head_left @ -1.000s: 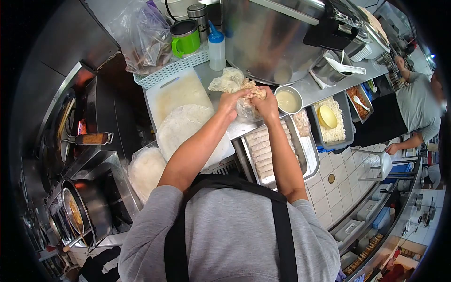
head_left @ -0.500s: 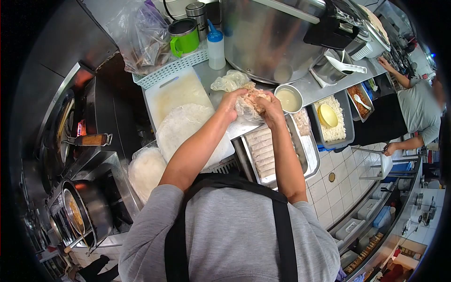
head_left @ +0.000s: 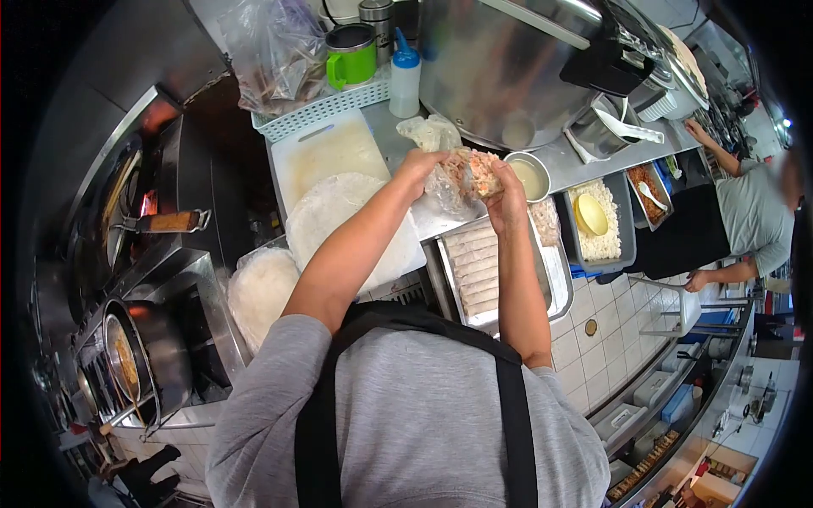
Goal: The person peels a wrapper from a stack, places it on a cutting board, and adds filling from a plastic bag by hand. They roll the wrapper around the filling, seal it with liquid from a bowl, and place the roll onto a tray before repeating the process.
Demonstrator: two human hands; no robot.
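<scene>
Between my two hands is a thin clear plastic bag (head_left: 447,193) with chopped pinkish-orange filling (head_left: 479,172) showing at its top. My left hand (head_left: 423,169) is closed on the bag's left side, its fingertips partly hidden. On the right, my right hand (head_left: 506,195) curls around the filling and the bag edge. A small metal bowl of pale liquid (head_left: 530,178) stands just beyond that hand. Below my forearms lie a stack of round white wrappers (head_left: 334,222) on a white cutting board (head_left: 326,157) and a metal tray (head_left: 561,292) holding rows of pale rolls (head_left: 474,269).
A large steel pot (head_left: 500,76) stands behind the hands. Left of it are a squeeze bottle (head_left: 406,85) and a green mug (head_left: 351,57). To the right sits a grey tub (head_left: 625,245) of white shreds with a yellow bowl (head_left: 590,215); a co-worker (head_left: 754,203) stands beyond.
My right hand has shifted slightly right and turned, and more of the filling shows between my hands. The whole view has shifted a little.
</scene>
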